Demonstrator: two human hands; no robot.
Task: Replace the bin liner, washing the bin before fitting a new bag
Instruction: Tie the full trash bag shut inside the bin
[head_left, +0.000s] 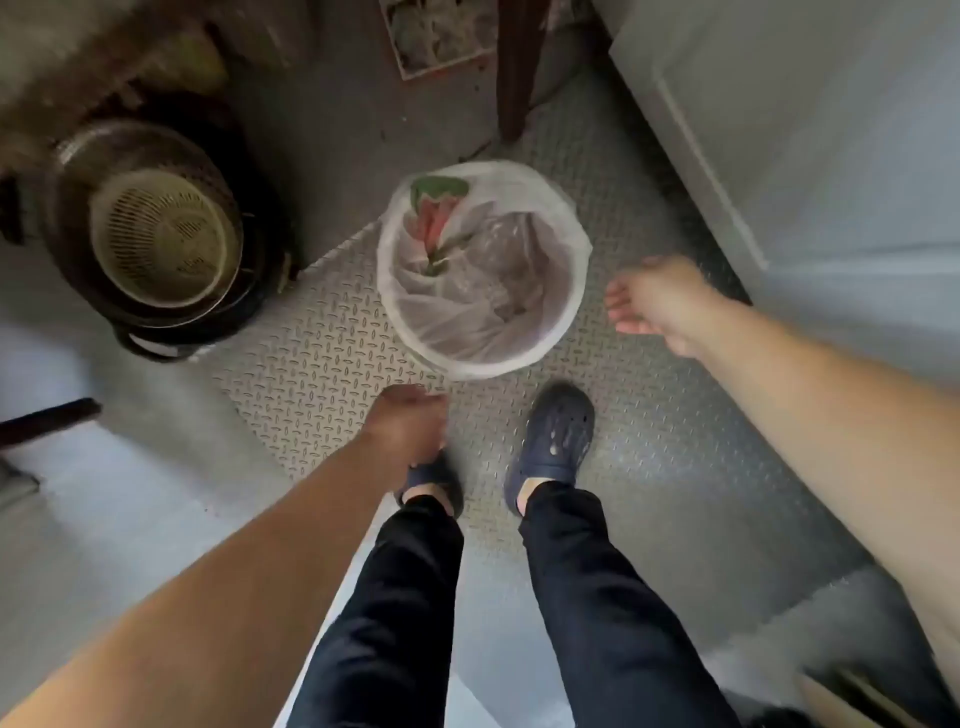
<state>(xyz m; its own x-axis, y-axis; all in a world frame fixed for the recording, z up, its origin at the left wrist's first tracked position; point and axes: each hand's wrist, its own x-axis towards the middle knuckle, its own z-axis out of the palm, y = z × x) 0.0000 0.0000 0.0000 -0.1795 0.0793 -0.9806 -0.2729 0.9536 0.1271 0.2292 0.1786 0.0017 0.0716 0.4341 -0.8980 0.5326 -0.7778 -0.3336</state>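
We look straight down at a floor (130, 519) of pale grey, with a metal tread plate (322, 358) laid across the middle of the frame, its raised diamond pattern running from centre left to lower right. The bin (566, 322) stands on this plate at the centre, just above our feet. Its clear liner (467, 312) is folded over the rim, and inside lies crumpled plastic with a red and green scrap (434, 208) near the upper left of the opening.

Our left hand (405, 423) hangs below the bin's lower left edge, fingers loosely curled and holding nothing, apart from the rim. Our right hand (660, 301) reaches in from the right of the frame, fingers relaxed and spread, near the bin's right side but not touching it.

Dark blue clogs (556, 441) and dark trousers (597, 597) fill the lower centre.

At the upper left sits a dark round pot (239, 312) with a yellowish colander (166, 244) nested in it. A dark wooden leg (517, 67) stands at the upper centre, with a framed panel (441, 36) beside it, too blurred to read. A pale grey door or cabinet face (831, 130) takes up the upper right.
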